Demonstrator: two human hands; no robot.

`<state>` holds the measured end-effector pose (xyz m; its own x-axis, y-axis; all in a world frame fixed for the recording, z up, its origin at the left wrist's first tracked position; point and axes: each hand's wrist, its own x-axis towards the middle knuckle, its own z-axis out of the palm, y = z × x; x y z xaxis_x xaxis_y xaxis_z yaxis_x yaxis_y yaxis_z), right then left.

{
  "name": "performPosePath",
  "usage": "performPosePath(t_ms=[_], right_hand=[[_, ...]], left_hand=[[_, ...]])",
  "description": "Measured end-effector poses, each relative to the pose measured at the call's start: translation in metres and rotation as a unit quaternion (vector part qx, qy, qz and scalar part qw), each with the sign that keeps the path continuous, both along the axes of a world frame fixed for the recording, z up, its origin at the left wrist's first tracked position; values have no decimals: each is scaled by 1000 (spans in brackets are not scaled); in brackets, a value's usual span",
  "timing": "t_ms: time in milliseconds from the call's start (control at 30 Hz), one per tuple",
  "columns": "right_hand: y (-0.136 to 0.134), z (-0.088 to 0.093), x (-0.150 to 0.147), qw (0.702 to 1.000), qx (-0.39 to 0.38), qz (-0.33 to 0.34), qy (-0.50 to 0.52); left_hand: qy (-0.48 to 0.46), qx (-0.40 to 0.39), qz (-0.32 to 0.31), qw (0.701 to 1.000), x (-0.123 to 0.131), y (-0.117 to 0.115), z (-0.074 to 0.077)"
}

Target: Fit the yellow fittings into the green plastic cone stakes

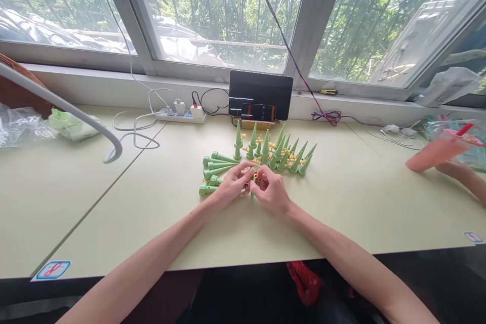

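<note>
My left hand [235, 182] and my right hand [272, 190] meet over the middle of the table. Between their fingertips is a green plant watering spike [252, 196], its narrow end pointing down toward me. A small yellow-orange valve piece [255, 176] shows at the pinch of my right fingers. Most of the spike is hidden by my fingers. Just beyond stand several green watering spikes [278, 153], tips up, with yellow valves on them. To the left of my left hand several more spikes [218, 166] lie on their sides.
A phone [258, 112] leans on a black tablet [261, 92] behind the spikes. Left of them is a power strip [182, 115] with cables. At right, another person's hand [451, 168] is at a cup of pink drink [436, 152]. A white curved tube [76, 106] crosses the left.
</note>
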<state>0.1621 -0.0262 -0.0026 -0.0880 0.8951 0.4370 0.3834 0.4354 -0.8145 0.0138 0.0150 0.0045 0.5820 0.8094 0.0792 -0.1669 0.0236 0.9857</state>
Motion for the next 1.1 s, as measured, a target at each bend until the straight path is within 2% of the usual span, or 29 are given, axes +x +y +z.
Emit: performPosePath(t_ms=[800, 933, 1100], right_hand=[[-2, 1, -1, 1000, 14, -17, -17], [-1, 1, 0, 999, 18, -17, -20], [-1, 2, 3, 999, 32, -28, 6]], left_hand=[[8, -9, 13, 1000, 3, -4, 2], [30, 32, 28, 999, 1, -2, 6], [121, 150, 110, 975, -4, 1, 10]])
